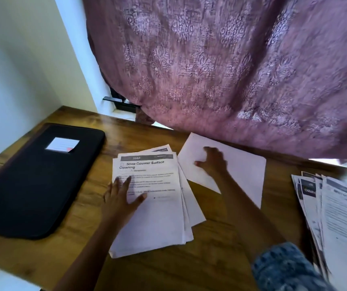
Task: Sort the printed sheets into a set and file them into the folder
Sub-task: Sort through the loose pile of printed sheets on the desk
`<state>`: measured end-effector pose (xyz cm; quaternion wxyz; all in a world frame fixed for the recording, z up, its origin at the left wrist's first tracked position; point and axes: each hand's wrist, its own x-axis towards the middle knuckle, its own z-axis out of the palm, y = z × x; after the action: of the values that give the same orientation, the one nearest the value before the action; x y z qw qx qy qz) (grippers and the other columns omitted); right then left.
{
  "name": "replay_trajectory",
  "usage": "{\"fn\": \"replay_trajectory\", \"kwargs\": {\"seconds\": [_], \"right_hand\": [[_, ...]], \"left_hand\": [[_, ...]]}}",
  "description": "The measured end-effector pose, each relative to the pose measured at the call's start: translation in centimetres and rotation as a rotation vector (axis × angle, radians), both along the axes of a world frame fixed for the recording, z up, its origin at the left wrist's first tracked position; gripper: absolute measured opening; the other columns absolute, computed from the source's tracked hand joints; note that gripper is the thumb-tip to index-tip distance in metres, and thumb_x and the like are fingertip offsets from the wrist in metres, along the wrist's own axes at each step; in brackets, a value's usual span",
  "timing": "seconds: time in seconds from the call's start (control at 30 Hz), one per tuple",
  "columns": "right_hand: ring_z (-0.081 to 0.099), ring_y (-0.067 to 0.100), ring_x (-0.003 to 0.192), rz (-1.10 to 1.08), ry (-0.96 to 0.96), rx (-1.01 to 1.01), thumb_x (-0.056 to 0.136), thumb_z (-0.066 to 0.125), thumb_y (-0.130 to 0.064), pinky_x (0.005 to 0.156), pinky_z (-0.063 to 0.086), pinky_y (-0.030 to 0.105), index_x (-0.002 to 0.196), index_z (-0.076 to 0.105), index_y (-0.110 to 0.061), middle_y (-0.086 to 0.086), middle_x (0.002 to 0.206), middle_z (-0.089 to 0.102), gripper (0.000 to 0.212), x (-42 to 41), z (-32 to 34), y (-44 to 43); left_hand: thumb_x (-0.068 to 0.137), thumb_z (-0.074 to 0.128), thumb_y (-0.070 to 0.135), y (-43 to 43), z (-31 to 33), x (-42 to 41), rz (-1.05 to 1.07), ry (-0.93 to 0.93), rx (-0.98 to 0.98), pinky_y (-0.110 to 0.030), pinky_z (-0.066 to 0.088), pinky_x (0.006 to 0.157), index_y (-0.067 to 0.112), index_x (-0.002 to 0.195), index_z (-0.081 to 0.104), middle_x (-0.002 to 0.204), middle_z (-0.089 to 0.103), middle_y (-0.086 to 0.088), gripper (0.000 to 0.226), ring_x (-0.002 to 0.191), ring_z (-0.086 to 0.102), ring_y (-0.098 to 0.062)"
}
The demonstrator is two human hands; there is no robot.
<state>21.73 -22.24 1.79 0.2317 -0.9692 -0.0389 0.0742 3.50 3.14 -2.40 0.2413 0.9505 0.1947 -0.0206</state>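
Denim-sleeved right forearm crossing the brown wooden desk (220, 244); right hand (214, 162) is lying flat, fingers spread, on a blank white sheet (243, 171), gripping nothing. Left hand (120, 198) is pressing, palm down and released, on the fanned pile of printed white sheets (157, 217) headed "Shoe Counter Surface Cleaning". Left of that hand, apart from the pile, the closed black padded folder (34, 181) is waiting. Right of the right hand, a second fanned stack of printed pages (336, 211) remains unsorted. Judged best practice: pin the pile while sliding the blank sheet squarely onto it, edges aligned.
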Motion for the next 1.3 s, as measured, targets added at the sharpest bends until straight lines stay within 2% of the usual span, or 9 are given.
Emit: {"fn": "replay_trajectory", "kwargs": {"seconds": [0.2,0.43,0.67,0.83,0.97,1.03,1.13,1.23,1.3], "right_hand": [[0.008,0.031,0.145,0.001,0.124,-0.254,0.045,0.066,-0.084,0.111,0.018,0.061,0.151,0.002,-0.024,0.006,0.159,0.005,0.138,5.5,-0.2,-8.7],[0.036,0.033,0.134,0.053,0.163,-0.332,0.070,0.077,-0.052,0.109,0.026,0.051,0.143,0.034,-0.016,0.012,0.146,0.040,0.092,6.3,3.2,-8.8],[0.055,0.028,0.082,-0.024,-0.856,-0.543,0.068,0.066,-0.015,0.072,0.045,0.038,0.104,0.060,-0.018,0.006,0.088,0.059,0.037,-6.9,6.3,2.7],[0.059,0.029,0.102,0.333,-0.266,-0.338,0.064,0.081,-0.040,0.085,0.048,0.047,0.127,0.056,-0.018,0.011,0.116,0.059,0.071,-18.6,2.3,10.7],[0.058,0.023,0.108,0.549,0.291,0.216,0.086,0.066,-0.039,0.096,0.047,0.039,0.133,0.048,-0.017,0.007,0.124,0.059,0.055,-17.4,1.8,9.4],[0.065,0.020,0.094,0.414,0.149,0.409,0.086,0.067,-0.028,0.088,0.051,0.038,0.120,0.062,-0.016,0.005,0.108,0.068,0.037,-13.8,1.9,7.6],[0.052,0.029,0.123,0.343,-0.238,0.009,0.089,0.052,-0.047,0.102,0.042,0.043,0.130,0.055,-0.017,0.010,0.135,0.055,0.051,-6.9,0.6,5.2],[0.011,0.023,0.147,0.477,-0.081,-0.385,0.081,0.006,-0.078,0.114,0.009,0.055,0.151,0.020,-0.024,0.005,0.160,0.010,0.089,-5.1,-0.7,5.3],[0.006,0.022,0.147,0.471,0.013,-0.395,0.086,0.016,-0.073,0.114,0.006,0.055,0.152,0.011,-0.024,0.004,0.160,0.003,0.082,-8.1,-1.8,5.9]], "left_hand": [[0.063,0.010,0.089,-1.2,-1.6,0.3,0.068,-0.041,0.149,-0.047,0.011,0.116,0.037,0.151,0.019,0.162,0.011,-0.003,0.103,0.148,0.006,-0.026],[0.070,0.023,0.085,-2.0,-1.7,1.4,0.143,-0.038,0.066,-0.048,0.004,0.117,0.033,0.151,0.021,0.161,0.010,-0.008,0.097,0.148,0.001,-0.030],[0.095,0.042,0.055,-2.4,-0.7,2.4,0.225,-0.114,-0.251,-0.048,0.001,0.118,0.027,0.143,0.042,0.159,0.017,-0.010,0.055,0.147,0.006,-0.029],[0.086,0.029,0.076,-0.5,-1.4,1.4,0.417,-0.236,-0.787,-0.053,0.027,0.114,0.038,0.121,0.061,0.143,0.048,0.006,0.060,0.136,0.039,-0.018],[0.074,0.040,0.079,-0.4,-1.1,1.8,0.327,-0.200,-0.408,-0.053,0.036,0.105,0.036,0.110,0.065,0.135,0.053,0.002,0.062,0.126,0.048,-0.024],[0.074,0.053,0.071,-0.6,-0.2,2.2,0.266,-0.174,-0.238,-0.052,0.032,0.107,0.034,0.112,0.065,0.139,0.049,-0.004,0.054,0.128,0.043,-0.030],[0.078,0.072,0.047,-1.1,0.4,2.3,0.312,-0.122,-0.177,-0.048,0.021,0.110,0.029,0.130,0.054,0.152,0.032,-0.004,0.058,0.137,0.029,-0.032],[0.086,0.060,0.053,-1.8,0.5,2.1,0.326,-0.156,-0.225,-0.049,0.019,0.113,0.026,0.141,0.043,0.157,0.025,-0.003,0.064,0.141,0.022,-0.031],[0.085,0.041,0.064,-1.9,0.5,1.9,0.330,-0.149,-0.281,-0.052,0.016,0.116,0.024,0.145,0.038,0.158,0.023,-0.003,0.073,0.144,0.018,-0.030]]}}
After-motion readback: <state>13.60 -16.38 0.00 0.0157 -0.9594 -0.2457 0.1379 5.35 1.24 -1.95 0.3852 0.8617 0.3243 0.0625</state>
